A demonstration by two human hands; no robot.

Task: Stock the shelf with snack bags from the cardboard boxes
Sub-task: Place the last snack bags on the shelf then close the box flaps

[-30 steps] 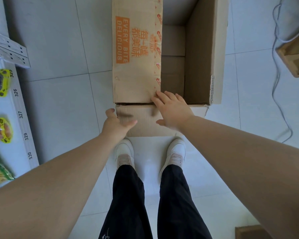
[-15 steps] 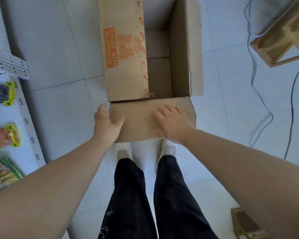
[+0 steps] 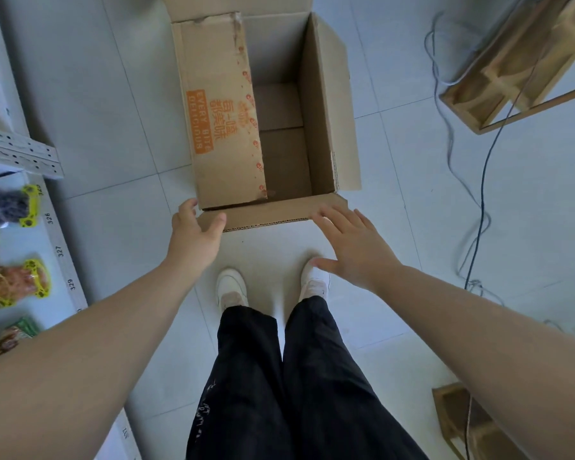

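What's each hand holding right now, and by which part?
Left hand grips the cardboard box by the left corner of its near flap. Right hand holds nothing, fingers spread at the flap's right end.

Shop aisle: numbered shelf [image 3: 60, 250] of snack bags [image 3: 17, 287].

Cardboard box [image 3: 219, 111] far end cut by top edge; left flap hides floor beneath, I can't see contents there. Snack bags [image 3: 17, 283] on shelf [image 3: 58, 250] blurred, clipped at left edge. Left hand [image 3: 193, 234] fingers mostly behind palm, grip on flap unconfirmed.
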